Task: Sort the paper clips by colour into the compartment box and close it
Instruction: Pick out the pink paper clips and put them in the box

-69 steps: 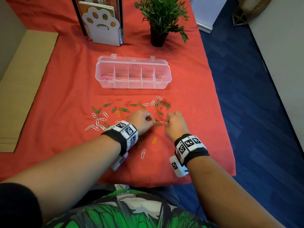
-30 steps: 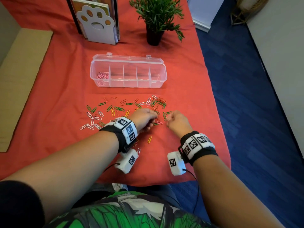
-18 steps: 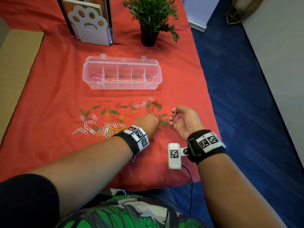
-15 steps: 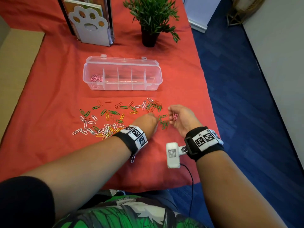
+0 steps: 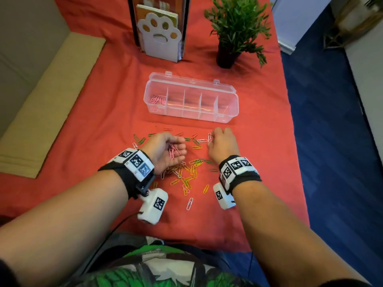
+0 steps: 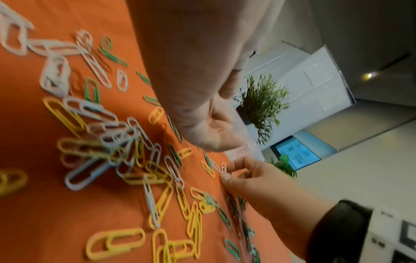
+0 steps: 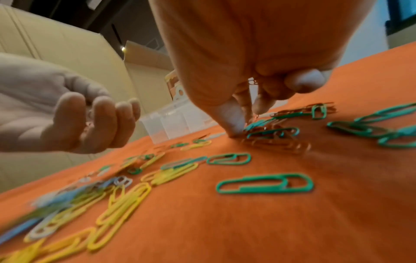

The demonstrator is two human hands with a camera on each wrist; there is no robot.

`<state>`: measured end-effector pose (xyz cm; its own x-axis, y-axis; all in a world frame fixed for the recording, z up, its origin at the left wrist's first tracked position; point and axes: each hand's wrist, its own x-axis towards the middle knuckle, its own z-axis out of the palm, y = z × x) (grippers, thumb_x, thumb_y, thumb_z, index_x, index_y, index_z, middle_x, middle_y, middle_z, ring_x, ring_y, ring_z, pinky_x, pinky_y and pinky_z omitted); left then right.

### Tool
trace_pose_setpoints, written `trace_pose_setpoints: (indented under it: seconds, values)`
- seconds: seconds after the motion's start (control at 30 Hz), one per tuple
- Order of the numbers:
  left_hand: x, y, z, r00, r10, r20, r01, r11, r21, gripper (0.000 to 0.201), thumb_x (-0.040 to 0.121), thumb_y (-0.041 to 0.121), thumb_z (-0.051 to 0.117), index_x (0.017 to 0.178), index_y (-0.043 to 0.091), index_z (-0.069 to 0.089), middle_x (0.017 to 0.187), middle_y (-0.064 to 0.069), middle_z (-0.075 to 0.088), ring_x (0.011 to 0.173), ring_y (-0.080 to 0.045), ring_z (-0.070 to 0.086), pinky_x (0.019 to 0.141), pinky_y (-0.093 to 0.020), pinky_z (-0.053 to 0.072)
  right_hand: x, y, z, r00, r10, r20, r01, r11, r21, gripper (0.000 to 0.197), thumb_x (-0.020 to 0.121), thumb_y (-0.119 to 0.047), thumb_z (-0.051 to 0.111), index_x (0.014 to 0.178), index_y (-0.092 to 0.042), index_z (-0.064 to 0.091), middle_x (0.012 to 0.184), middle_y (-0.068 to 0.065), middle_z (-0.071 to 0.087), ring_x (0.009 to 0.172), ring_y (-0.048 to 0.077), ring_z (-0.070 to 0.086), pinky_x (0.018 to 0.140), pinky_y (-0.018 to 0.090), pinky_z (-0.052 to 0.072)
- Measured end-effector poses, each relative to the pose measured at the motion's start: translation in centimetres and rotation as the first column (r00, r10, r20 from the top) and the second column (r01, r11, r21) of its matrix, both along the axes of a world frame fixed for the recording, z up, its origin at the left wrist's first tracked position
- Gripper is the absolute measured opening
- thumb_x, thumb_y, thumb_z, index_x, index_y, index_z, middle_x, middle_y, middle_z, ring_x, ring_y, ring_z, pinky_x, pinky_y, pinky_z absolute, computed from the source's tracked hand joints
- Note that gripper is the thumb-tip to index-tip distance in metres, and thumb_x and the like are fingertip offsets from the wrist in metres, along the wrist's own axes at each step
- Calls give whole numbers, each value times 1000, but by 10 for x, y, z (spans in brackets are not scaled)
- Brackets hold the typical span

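Clips: thin coated wire, prob. v. light, springy, slick on the coating; lie flat on the cloth (image 5: 107, 112) so hard to get under. Best taken by pinching a rounded end w/ fingertip + thumb, or sliding one off the heap first. Tangle easily; overlapped ones may lift together.

L→R:
- Left hand (image 5: 165, 151): palm up, fingers loosely cupped, used as a tray. A bunch of pink clips (image 5: 173, 151) rests in the palm; not squeezed.
- Loose clips (image 5: 187, 175): yellow, white, green mixed, scattered just below and between both hands; some green/white further left of the left hand.
- Right hand (image 5: 222, 145): palm down, fingertips curled onto the cloth, thumb + forefinger closing on a clip in a reddish/green cluster (image 7: 276, 137). Whether it's actually off the cloth: can't tell.
- Box (image 5: 191, 118): lid open, beyond both hands, apart from them. Pink clips in leftmost compartment only; other compartments look empty.
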<state>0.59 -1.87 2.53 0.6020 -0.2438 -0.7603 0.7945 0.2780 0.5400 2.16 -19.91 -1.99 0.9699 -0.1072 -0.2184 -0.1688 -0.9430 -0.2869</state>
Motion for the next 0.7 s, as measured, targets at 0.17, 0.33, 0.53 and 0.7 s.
trace_pose_setpoints:
  seconds: [0.17, 0.33, 0.53, 0.7]
  values:
    - [5, 22, -4, 997, 61, 42, -66, 991, 119, 26, 87, -3, 32, 96, 7, 54, 82, -7, 56, 72, -18, 55, 66, -27, 52, 5, 8, 1, 1000, 20, -7, -21, 999, -35, 34, 80, -19, 62, 109, -6, 50, 116, 17, 47, 104, 39, 52, 86, 44, 47]
    - [13, 41, -5, 997, 26, 67, -37, 984, 173, 28, 91, -6, 37, 111, 7, 53, 98, -9, 61, 86, -18, 60, 76, -28, 54, 16, 10, 13, 996, -57, -69, 68, 983, 172, 15, 82, -17, 58, 72, -16, 47, 89, 10, 62, 90, 29, 59, 79, 32, 44]
    - [20, 45, 0, 996, -11, 92, -2, 989, 146, 23, 91, -4, 45, 106, 10, 57, 90, -7, 67, 72, -13, 67, 66, -26, 57, 17, 10, 25, 982, -111, -155, 158, 930, 332, 25, 74, -16, 64, 60, -20, 44, 62, -4, 52, 60, 14, 50, 58, 25, 39]
    - [17, 42, -5, 979, -170, 116, 117, 924, 364, 12, 89, 12, 56, 79, 18, 59, 65, -1, 52, 39, -2, 44, 36, -11, 40, 7, 18, 23, 977, -66, -204, 152, 885, 441, 11, 83, -26, 63, 83, -22, 52, 71, -8, 49, 63, 12, 49, 58, 25, 39]
